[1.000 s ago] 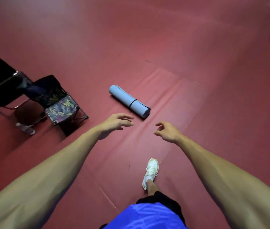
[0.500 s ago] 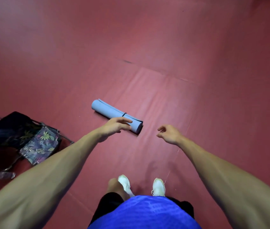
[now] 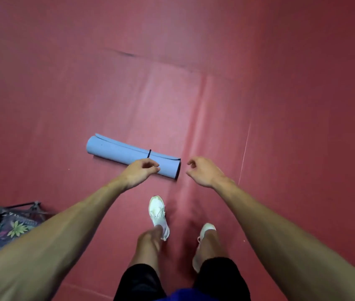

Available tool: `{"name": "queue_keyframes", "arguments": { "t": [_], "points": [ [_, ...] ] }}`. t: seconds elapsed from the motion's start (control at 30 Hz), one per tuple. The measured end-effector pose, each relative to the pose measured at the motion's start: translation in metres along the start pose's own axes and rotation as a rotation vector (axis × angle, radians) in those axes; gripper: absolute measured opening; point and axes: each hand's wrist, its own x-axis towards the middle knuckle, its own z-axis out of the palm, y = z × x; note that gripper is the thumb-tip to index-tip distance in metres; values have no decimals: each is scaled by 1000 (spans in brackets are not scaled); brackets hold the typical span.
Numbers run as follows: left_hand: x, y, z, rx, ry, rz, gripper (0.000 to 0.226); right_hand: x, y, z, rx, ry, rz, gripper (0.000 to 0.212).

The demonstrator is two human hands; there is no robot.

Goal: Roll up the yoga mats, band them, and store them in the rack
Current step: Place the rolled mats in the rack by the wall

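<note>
Rolled, banded light-blue foam yoga mat (image 3: 117, 152) lies on red floor (image 3: 259, 105), long axis left-right; left hand (image 3: 139, 172) over its right end, nearer; right hand (image 3: 202, 171) just beyond. Both loosely curled, empty.

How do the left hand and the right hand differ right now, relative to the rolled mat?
The left hand overlaps the banded blue yoga mat near its right end, just below the black band; the right hand is over bare red floor past that end. The left hand's fingers point right, the right hand's point left. Both have loosely curled fingers and hold nothing; whether the left touches the mat cannot be told.
</note>
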Motion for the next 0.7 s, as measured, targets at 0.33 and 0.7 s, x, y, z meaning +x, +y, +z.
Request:
{"name": "queue_keyframes", "arguments": {
  "t": [0.33, 0.7],
  "points": [
    [195, -88, 33, 189, -49, 3, 13, 164, 78, 117, 121, -73, 150, 34],
    [410, -244, 127, 469, 6, 131, 35, 346, 199, 326, 585, 10, 441, 54]
  ]
}}
